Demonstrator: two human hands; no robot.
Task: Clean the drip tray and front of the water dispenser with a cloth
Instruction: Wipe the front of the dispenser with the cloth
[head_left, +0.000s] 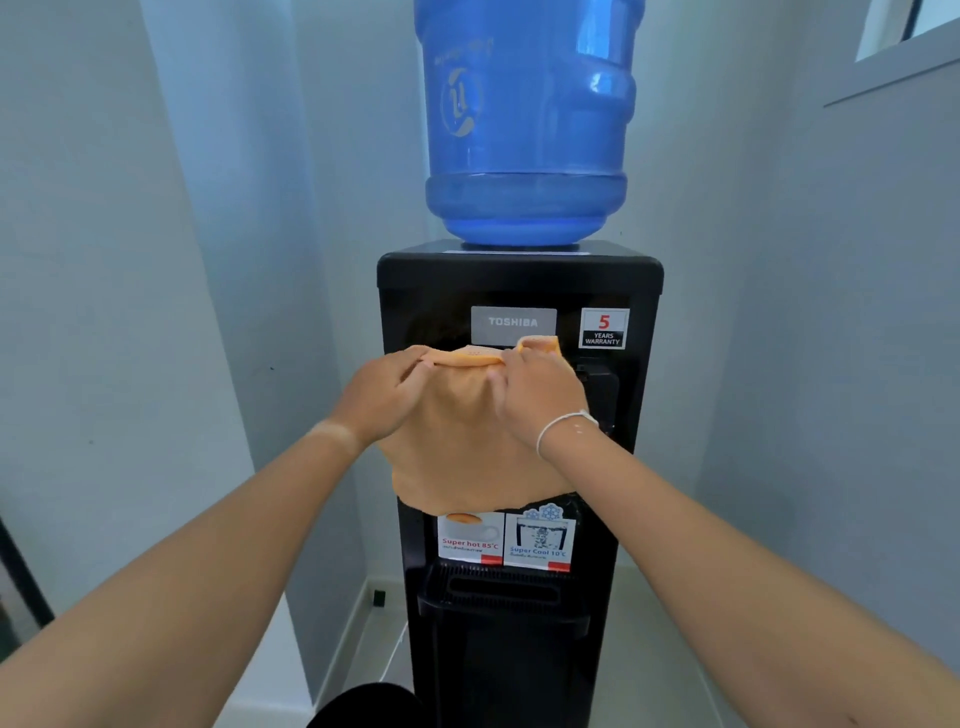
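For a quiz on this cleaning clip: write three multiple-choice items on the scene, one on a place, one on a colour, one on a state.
1. Where is the drip tray?
A. below the two temperature stickers
B. above the Toshiba badge
C. on the floor

2. What colour is the cloth?
A. green
B. orange
C. white

3. How is the cloth held?
A. left hand only
B. draped, unheld
C. both hands, including the right hand

Answers: 1 A, the tray sits under the stickers; 2 B, plainly orange; 3 C, each hand grips its top edge.
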